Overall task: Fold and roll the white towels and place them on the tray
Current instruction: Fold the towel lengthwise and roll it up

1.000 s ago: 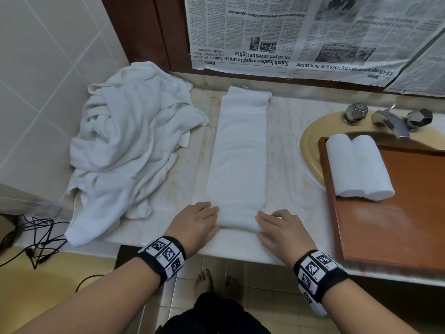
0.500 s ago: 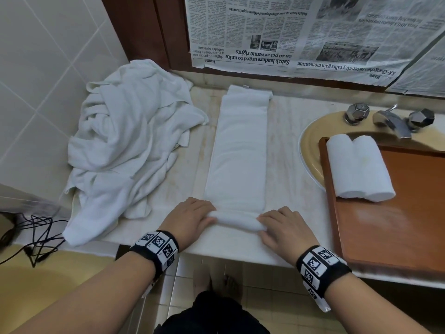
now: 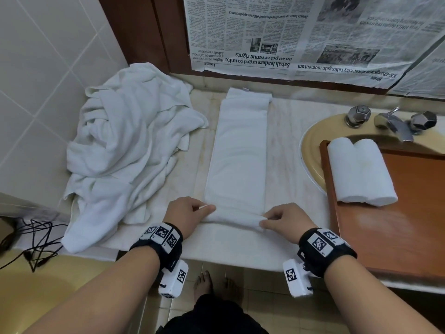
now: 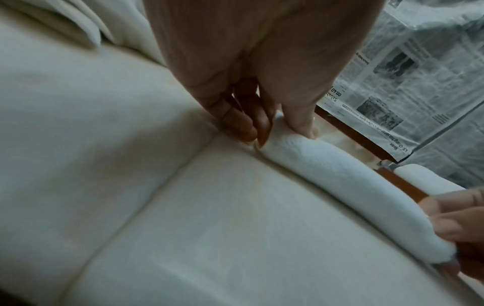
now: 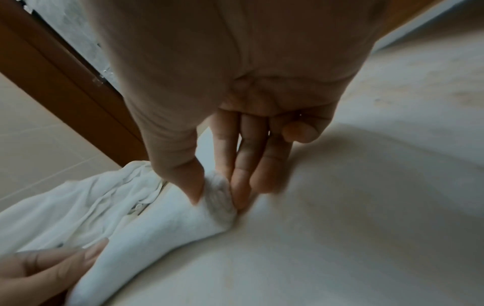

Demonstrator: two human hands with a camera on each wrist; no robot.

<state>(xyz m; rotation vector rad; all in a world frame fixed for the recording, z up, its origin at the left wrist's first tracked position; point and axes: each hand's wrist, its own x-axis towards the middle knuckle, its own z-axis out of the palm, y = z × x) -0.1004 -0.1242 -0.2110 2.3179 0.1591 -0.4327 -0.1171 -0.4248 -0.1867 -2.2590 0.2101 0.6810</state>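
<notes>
Pinching the two ends of a started roll, the left hand (image 3: 190, 214) and right hand (image 3: 285, 220) sit level at the worktop's (image 3: 284, 165) near edge; the folded towel (image 3: 237, 153) stretches lengthwise away from the fingers (image 5: 242, 180), so rolling likely proceeds forward, tray (image 3: 397, 225) rightward.

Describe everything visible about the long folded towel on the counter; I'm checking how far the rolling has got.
The folded towel is white terry cloth, folded into a long narrow strip lying flat on the pale marble counter, running away from the person toward the newspaper-covered wall. Only its near end is rolled, into a thin tight tube lying across the strip. The left hand pinches one end of that tube, the right hand the other. Beyond the roll the strip is unrolled and smooth.
</notes>
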